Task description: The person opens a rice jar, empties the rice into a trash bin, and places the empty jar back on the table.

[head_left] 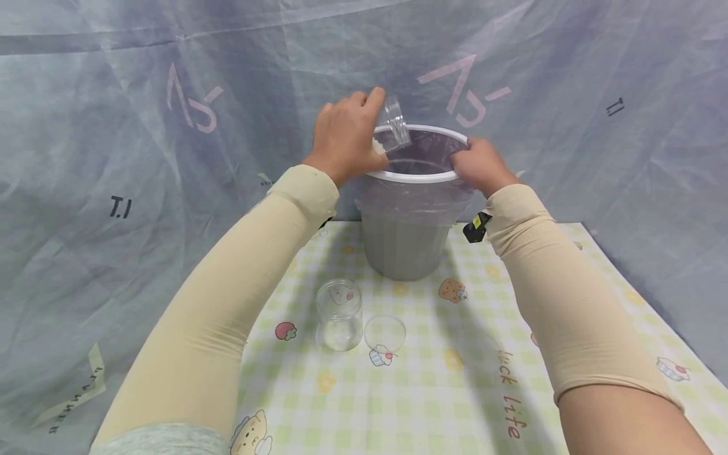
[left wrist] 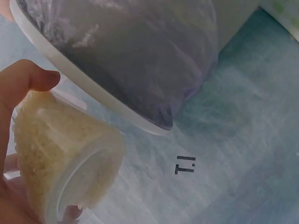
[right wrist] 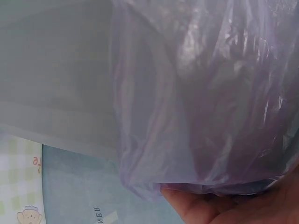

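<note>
My left hand (head_left: 344, 136) grips a clear plastic jar (head_left: 396, 123), tilted with its mouth over the bin opening. Pale rice-like grains (left wrist: 51, 135) lie inside the jar, seen through its wall in the left wrist view. The grey trash bin (head_left: 400, 249) stands on the table, its white rim (head_left: 421, 179) lined with a thin purplish bag (right wrist: 154, 107). At the bin's right side, my right hand (head_left: 482, 164) holds the rim, fingers curled over the edge and partly hidden by it.
On the checked tablecloth (head_left: 398, 404), an upright clear jar (head_left: 340, 316) stands in front of the bin. A round clear lid (head_left: 385, 333) lies just right of it. Grey-blue sheeting (head_left: 256, 82) hangs close behind the bin.
</note>
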{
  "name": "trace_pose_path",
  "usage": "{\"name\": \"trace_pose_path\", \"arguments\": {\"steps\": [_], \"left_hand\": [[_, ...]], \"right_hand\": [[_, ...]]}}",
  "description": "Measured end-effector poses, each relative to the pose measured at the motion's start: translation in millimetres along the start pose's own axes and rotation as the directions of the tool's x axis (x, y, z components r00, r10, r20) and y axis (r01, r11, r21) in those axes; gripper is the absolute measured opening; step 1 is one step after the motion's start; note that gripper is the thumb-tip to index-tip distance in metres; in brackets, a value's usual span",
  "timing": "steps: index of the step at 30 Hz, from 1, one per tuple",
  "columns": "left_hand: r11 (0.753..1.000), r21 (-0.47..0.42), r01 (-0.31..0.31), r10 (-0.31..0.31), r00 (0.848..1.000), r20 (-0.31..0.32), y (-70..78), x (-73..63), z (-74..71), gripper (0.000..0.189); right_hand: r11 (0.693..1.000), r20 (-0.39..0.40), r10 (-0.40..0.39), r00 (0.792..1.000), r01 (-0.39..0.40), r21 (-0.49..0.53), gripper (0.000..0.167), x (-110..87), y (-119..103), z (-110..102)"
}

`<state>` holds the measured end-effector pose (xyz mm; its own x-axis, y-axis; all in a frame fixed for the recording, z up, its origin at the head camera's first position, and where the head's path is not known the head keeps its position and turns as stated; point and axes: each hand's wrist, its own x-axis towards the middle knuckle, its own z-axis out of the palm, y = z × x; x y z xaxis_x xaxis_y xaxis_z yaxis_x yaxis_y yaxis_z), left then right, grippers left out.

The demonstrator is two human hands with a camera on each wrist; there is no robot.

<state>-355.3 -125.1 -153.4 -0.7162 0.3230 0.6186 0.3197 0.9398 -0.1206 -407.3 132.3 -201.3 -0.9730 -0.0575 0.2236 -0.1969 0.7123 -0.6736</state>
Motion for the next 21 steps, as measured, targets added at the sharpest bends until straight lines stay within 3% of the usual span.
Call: {"name": "trace_pose_path", "arguments": {"steps": [21], "left_hand": [[0.988,0.145,-0.061,0.058,0.998,0.023,0.3,10.9,9.1,0.077]], "right_hand": [[1.000,-0.002,0.003,1.000,-0.003,-0.011,0.057,-0.8,0,0]]}}
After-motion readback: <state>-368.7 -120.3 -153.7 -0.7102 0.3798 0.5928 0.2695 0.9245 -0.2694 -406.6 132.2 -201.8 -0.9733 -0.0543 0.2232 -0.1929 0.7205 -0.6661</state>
